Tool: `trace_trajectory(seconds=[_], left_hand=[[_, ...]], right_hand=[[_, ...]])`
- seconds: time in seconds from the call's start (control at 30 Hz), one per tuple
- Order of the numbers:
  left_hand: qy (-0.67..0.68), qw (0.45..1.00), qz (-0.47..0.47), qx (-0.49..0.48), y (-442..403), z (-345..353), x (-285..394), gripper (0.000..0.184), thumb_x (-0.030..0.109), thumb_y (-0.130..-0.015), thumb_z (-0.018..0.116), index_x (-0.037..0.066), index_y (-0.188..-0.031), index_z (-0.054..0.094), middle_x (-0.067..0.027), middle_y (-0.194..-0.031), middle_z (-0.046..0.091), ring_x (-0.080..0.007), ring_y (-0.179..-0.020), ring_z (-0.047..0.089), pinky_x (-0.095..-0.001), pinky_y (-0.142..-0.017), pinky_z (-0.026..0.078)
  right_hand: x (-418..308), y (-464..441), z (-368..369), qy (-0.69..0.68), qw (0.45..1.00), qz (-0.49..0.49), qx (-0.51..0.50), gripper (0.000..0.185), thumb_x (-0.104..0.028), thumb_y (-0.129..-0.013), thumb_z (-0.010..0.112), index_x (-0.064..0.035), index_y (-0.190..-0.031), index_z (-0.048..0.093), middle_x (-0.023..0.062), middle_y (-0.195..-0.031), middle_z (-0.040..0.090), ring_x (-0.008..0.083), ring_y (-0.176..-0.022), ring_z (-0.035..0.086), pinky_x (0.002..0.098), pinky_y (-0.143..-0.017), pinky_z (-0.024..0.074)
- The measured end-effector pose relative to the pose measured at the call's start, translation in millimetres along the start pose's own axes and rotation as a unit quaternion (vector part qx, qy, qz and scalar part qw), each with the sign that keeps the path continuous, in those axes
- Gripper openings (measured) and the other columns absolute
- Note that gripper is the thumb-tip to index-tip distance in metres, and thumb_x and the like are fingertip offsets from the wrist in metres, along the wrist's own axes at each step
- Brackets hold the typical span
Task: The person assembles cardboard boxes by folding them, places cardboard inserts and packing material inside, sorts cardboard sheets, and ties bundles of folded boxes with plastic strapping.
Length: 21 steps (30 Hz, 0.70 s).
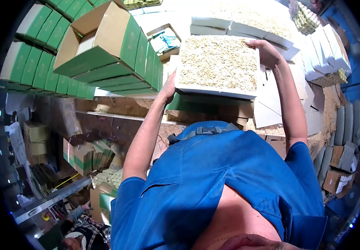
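A white tray (pixel 217 64) filled level with pale shavings or husks is held in front of my chest, slightly tilted. My left hand (pixel 170 86) grips its left side, with most of the fingers hidden by the tray. At the upper right corner, my right hand (pixel 265 53) is closed on the edge, with the thumb over the top. Below the tray is a green cardboard box (pixel 205 104), mostly covered by it. More white trays filled with the same shavings (pixel 246 18) lie behind on the table.
Left of the tray stands an open green and brown carton (pixel 121 50); stacked green boxes (pixel 34 62) are beyond it. A small box with blue items (pixel 163 39) sits behind. White trays on edge (pixel 326 52) stand at the right. Another person (pixel 84 233) is at lower left.
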State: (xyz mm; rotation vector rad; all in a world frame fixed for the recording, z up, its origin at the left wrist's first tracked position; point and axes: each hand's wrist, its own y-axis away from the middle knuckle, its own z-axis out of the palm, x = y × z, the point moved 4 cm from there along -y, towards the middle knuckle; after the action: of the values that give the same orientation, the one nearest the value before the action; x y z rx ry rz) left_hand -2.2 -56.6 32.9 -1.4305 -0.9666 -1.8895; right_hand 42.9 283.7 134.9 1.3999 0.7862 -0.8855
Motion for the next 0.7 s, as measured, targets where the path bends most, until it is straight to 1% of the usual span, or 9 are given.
trace_trajectory(seconds=[0.1,0.23,0.33,0.37,0.43,0.47,0.57,0.63,0.7], left_hand=[[-0.003,1.0,-0.002,0.01,-12.2,-9.8,-15.4,0.062,0.045,-0.105,0.032,-0.002,-0.145,0.036,-0.0135,-0.14,0.049,-0.0185,-0.125,0.049,-0.0314,-0.106,0.037],[0.021,1.0,-0.001,0.007,-10.6,-5.8,-19.5,0.07,0.053,-0.104,0.028,-0.002,-0.146,0.034,-0.0139,-0.143,0.046,-0.0196,-0.127,0.047,-0.0325,-0.106,0.038],[-0.033,0.999,-0.001,0.019,-2.9,2.4,2.1,0.065,0.048,-0.103,0.034,-0.004,-0.143,0.038,-0.014,-0.141,0.048,-0.0203,-0.126,0.048,-0.0319,-0.105,0.038],[-0.073,0.997,0.001,0.037,2.0,6.2,12.1,0.064,0.046,-0.103,0.036,-0.005,-0.142,0.04,-0.0142,-0.14,0.05,-0.0203,-0.124,0.049,-0.0315,-0.105,0.038],[-0.082,0.996,0.015,0.029,5.4,11.9,22.5,0.057,0.041,-0.103,0.038,-0.004,-0.138,0.046,-0.0135,-0.134,0.054,-0.0209,-0.121,0.051,-0.0324,-0.104,0.037],[-0.087,0.995,0.03,0.025,4.4,13.9,26.2,0.051,0.036,-0.103,0.039,-0.002,-0.134,0.051,-0.0128,-0.129,0.058,-0.0215,-0.118,0.052,-0.0333,-0.104,0.037],[-0.195,0.98,0.041,0.011,-5.6,6.1,18.4,0.048,0.034,-0.102,0.041,-0.004,-0.129,0.053,-0.0155,-0.121,0.061,-0.0221,-0.111,0.055,-0.0332,-0.1,0.04],[-0.176,0.982,0.064,0.027,-7.2,6.5,11.5,0.047,0.033,-0.102,0.041,-0.004,-0.127,0.053,-0.0186,-0.117,0.062,-0.0236,-0.108,0.057,-0.0341,-0.098,0.041],[-0.236,0.968,0.06,0.061,-15.2,-1.3,5.3,0.046,0.033,-0.101,0.041,-0.004,-0.125,0.054,-0.0194,-0.114,0.063,-0.024,-0.106,0.057,-0.0345,-0.096,0.042]], right_hand=[[-1.7,0.2,22.8,-0.133,0.99,-0.031,-0.016,0.025,-0.015,-0.092,0.056,0.004,-0.109,0.061,0.0108,-0.104,0.066,0.0178,-0.093,0.062,0.032,-0.087,0.0508],[28.6,-19.2,25.3,-0.111,0.988,-0.073,0.076,0.02,-0.007,-0.088,0.059,0.006,-0.102,0.064,0.0105,-0.095,0.067,0.017,-0.087,0.063,0.0295,-0.082,0.0499],[37.4,-18.1,26.1,0.075,0.958,-0.145,0.236,0.024,-0.005,-0.08,0.063,0.0015,-0.103,0.067,0.0085,-0.094,0.069,0.0159,-0.085,0.062,0.0285,-0.082,0.0487],[38.1,-15.2,27.4,0.159,0.929,-0.167,0.289,0.025,-0.012,-0.082,0.062,0.0003,-0.103,0.068,0.0117,-0.095,0.071,0.0184,-0.089,0.065,0.0297,-0.084,0.0494],[37.4,-13.0,32.0,0.272,0.883,-0.216,0.314,0.027,-0.019,-0.085,0.06,-0.0013,-0.104,0.069,0.0164,-0.1,0.071,0.023,-0.096,0.067,0.0317,-0.087,0.0496],[39.3,-12.5,34.2,0.279,0.876,-0.222,0.325,0.029,-0.023,-0.087,0.057,-0.0024,-0.103,0.07,0.0182,-0.1,0.07,0.0293,-0.098,0.067,0.0346,-0.088,0.0498],[34.0,-0.1,47.9,0.381,0.808,-0.304,0.332,0.028,-0.009,-0.086,0.053,-0.0028,-0.108,0.068,0.0168,-0.111,0.066,0.0316,-0.105,0.063,0.0368,-0.092,0.0491],[25.9,9.3,52.7,0.421,0.805,-0.278,0.312,0.032,-0.003,-0.081,0.052,-0.0044,-0.108,0.069,0.0143,-0.117,0.064,0.0309,-0.113,0.06,0.0381,-0.097,0.0466],[-1.8,38.7,67.4,0.615,0.539,-0.428,0.384,0.031,0.0,-0.077,0.053,-0.0068,-0.101,0.07,0.0111,-0.116,0.066,0.0308,-0.118,0.057,0.0396,-0.102,0.0438]])
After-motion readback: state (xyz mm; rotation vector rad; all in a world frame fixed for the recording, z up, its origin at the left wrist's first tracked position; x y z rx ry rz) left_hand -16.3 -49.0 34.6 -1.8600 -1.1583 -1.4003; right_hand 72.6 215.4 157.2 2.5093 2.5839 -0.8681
